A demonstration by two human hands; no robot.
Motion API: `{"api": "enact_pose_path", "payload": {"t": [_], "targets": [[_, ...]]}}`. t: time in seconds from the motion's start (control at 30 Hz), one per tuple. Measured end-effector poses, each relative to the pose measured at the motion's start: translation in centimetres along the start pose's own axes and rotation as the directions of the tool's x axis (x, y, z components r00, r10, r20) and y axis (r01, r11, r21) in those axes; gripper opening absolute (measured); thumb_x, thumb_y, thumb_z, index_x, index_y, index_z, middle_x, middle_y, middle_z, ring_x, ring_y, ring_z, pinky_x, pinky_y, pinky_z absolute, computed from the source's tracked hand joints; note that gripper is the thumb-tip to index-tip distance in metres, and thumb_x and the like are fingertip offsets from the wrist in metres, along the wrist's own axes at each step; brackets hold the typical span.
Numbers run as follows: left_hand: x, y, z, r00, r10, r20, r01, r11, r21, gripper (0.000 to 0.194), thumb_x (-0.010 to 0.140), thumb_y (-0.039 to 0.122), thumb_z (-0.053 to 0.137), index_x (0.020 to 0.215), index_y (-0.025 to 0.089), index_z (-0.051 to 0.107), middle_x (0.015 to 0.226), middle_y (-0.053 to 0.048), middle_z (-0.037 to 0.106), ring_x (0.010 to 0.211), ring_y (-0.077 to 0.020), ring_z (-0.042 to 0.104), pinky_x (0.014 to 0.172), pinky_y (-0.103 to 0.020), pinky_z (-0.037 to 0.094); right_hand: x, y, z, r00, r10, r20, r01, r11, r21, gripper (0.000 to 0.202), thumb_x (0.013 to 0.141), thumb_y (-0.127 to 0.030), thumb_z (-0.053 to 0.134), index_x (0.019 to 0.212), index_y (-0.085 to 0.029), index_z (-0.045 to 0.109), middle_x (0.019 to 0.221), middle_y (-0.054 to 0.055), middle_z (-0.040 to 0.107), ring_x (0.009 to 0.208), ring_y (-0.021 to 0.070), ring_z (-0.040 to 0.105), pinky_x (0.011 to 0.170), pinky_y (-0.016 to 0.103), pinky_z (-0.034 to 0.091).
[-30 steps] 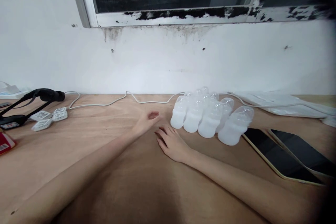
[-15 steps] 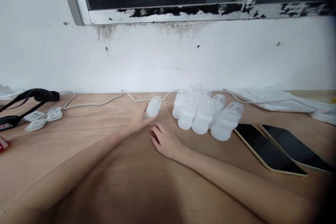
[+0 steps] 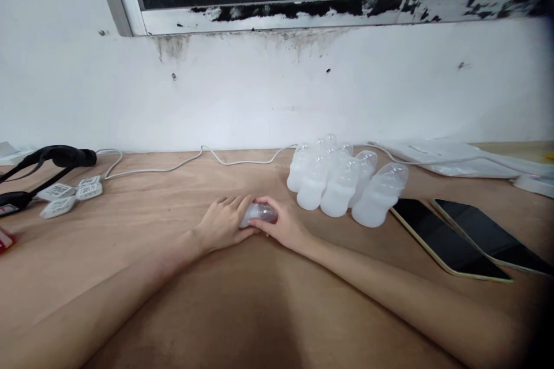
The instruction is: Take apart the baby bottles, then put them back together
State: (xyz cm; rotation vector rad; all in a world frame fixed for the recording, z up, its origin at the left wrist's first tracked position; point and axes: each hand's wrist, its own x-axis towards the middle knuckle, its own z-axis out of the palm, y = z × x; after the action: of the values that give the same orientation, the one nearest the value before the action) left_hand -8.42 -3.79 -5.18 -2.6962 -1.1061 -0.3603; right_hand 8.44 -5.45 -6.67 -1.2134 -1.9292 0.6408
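Observation:
A small baby bottle (image 3: 251,216) with a clear cap lies on its side between my hands, low over the wooden table (image 3: 208,311). My left hand (image 3: 225,221) is wrapped round its white body, hiding most of it. At the other end, my right hand (image 3: 281,223) has thumb and fingers closed round the clear cap. To the right, several similar white baby bottles (image 3: 337,187) stand upright in a close group, each with a clear domed cap.
Two dark-screened phones (image 3: 450,239) lie right of the bottles. A clear plastic bag (image 3: 445,158) and a white cable (image 3: 238,162) run along the wall. At the left are a black strap-like device (image 3: 64,155) and several small white labelled packets (image 3: 58,206).
The baby bottle has come down from upright to lying sideways, nearer to me. My right hand, empty before, has closed round its cap end. The view has shifted slightly.

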Motion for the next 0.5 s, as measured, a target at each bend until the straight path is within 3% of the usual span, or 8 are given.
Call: {"api": "enact_pose_path", "payload": {"t": [0.1, 0.2, 0.33, 0.43, 0.5], "targets": [[0.0, 0.5, -0.2, 0.994, -0.054, 0.093, 0.053, 0.998, 0.016, 0.044, 0.079, 0.050, 0.033, 0.099, 0.013, 0.044, 0.090, -0.011, 0.059, 0.072, -0.0249, 0.058, 0.057, -0.032, 0.042, 0.0, 0.0, 0.1, 0.999, -0.033, 0.005, 0.033, 0.999, -0.031, 0.034, 0.069, -0.038, 0.057, 0.095, -0.018, 0.051, 0.085, 0.002, 0.058, 0.074, 0.0142, 0.055, 0.060, 0.025, 0.043], [0.2, 0.2, -0.5, 0.991, -0.047, 0.123, 0.047, 0.999, 0.003, 0.046, 0.077, 0.052, 0.034, 0.100, 0.013, 0.046, 0.083, -0.012, 0.061, 0.065, -0.0252, 0.059, 0.053, -0.030, 0.040, 0.0, 0.0, 0.2, 0.996, -0.085, 0.019, 0.086, 0.996, -0.037, 0.032, 0.070, -0.037, 0.057, 0.096, -0.019, 0.051, 0.085, 0.001, 0.058, 0.077, 0.0140, 0.054, 0.063, 0.025, 0.043], [0.3, -2.2, -0.5, 0.994, -0.082, 0.068, 0.092, 0.983, -0.158, 0.050, 0.072, 0.059, 0.039, 0.093, 0.017, 0.053, 0.074, -0.009, 0.062, 0.061, -0.0217, 0.058, 0.052, -0.026, 0.038, 0.1, 0.1, -1.0, 0.942, -0.327, -0.071, 0.317, 0.940, -0.123, 0.028, 0.075, -0.029, 0.052, 0.100, -0.019, 0.047, 0.101, 0.004, 0.054, 0.095, 0.0149, 0.050, 0.078, 0.028, 0.042], [0.0, -4.9, 0.0, 0.960, -0.273, -0.061, 0.236, 0.908, -0.347, 0.047, 0.068, 0.060, 0.045, 0.081, 0.016, 0.055, 0.067, -0.005, 0.060, 0.059, -0.0179, 0.056, 0.053, -0.024, 0.038, 0.7, 0.1, -2.4, 0.920, -0.365, -0.141, 0.317, 0.907, -0.278, 0.028, 0.078, -0.026, 0.048, 0.105, -0.019, 0.045, 0.108, 0.007, 0.047, 0.101, 0.0158, 0.046, 0.083, 0.029, 0.040], [-0.1, -6.4, 0.6, 0.877, -0.464, -0.123, 0.328, 0.767, -0.551, 0.044, 0.068, 0.057, 0.047, 0.076, 0.014, 0.054, 0.064, -0.005, 0.059, 0.057, -0.0167, 0.056, 0.052, -0.023, 0.039, 1.5, 0.1, -2.6, 0.946, -0.305, -0.111, 0.240, 0.887, -0.395, 0.033, 0.078, -0.030, 0.047, 0.109, -0.019, 0.043, 0.109, 0.008, 0.043, 0.096, 0.0167, 0.048, 0.079, 0.028, 0.042]]}}
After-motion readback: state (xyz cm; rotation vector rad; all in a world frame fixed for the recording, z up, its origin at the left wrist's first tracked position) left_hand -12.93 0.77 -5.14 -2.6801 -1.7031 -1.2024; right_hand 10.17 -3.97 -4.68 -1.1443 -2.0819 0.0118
